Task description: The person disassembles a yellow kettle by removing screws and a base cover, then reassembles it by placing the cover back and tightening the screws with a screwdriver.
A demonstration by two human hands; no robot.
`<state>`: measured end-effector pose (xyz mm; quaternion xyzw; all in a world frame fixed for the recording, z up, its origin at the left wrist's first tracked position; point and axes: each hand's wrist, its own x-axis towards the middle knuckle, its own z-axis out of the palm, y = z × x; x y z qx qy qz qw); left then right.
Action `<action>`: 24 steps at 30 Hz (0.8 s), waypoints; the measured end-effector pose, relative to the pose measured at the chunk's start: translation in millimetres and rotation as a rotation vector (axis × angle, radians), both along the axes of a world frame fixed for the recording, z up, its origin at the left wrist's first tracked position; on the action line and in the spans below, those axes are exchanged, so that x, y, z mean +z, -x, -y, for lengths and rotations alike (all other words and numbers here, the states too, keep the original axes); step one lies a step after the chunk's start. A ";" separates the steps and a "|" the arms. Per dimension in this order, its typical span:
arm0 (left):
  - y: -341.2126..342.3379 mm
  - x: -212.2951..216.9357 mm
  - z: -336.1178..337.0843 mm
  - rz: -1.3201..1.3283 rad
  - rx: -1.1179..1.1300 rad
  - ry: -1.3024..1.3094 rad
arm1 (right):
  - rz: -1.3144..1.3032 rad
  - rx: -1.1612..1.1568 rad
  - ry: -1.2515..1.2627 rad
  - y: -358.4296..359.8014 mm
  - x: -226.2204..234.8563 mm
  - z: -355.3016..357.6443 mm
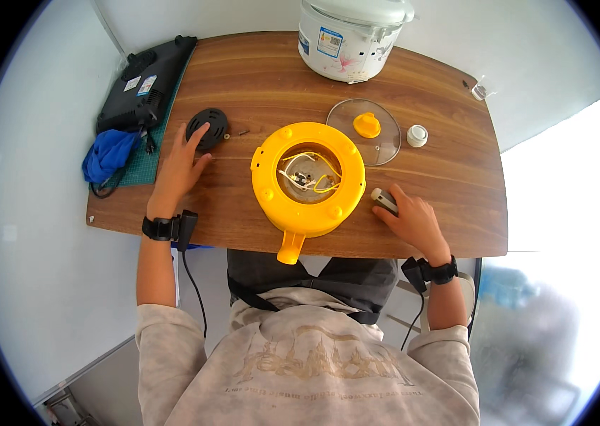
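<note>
A yellow electric pot [266,206] sits upside down mid-table, its handle toward me. Its round bottom opening shows white and yellow wires [321,186] over a metal plate. To the left lies a black round slotted cover [207,122]. My left hand [183,167] reaches over it with fingers spread, fingertips at its edge; whether they press on it I cannot tell. Right of the pot, my right hand [415,219] rests near the table's front edge. Its thumb and fingers close round a short grey tool with a pale end [385,201], its exact kind unclear.
Behind the pot lies a glass lid [346,131] with a yellow knob, beside a small white round part [417,135]. A white rice cooker [349,46] stands at the back. Left are a black appliance [145,92], a blue cloth [110,155] and a green mat [145,165]. Small screws [244,132] lie near the cover.
</note>
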<state>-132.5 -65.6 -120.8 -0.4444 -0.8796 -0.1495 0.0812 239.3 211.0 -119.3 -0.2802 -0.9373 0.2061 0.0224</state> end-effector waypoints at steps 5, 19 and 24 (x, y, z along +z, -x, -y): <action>-39.8 39.7 -3.4 0.146 -0.089 -0.011 | -0.214 -0.005 0.258 -2.0 25.7 -5.9; -119.7 63.3 -44.5 0.774 -0.296 -0.266 | -0.374 0.034 0.515 35.5 65.0 28.8; -127.1 67.8 -34.5 0.736 -0.280 -0.236 | -0.346 0.028 0.571 32.1 63.5 27.6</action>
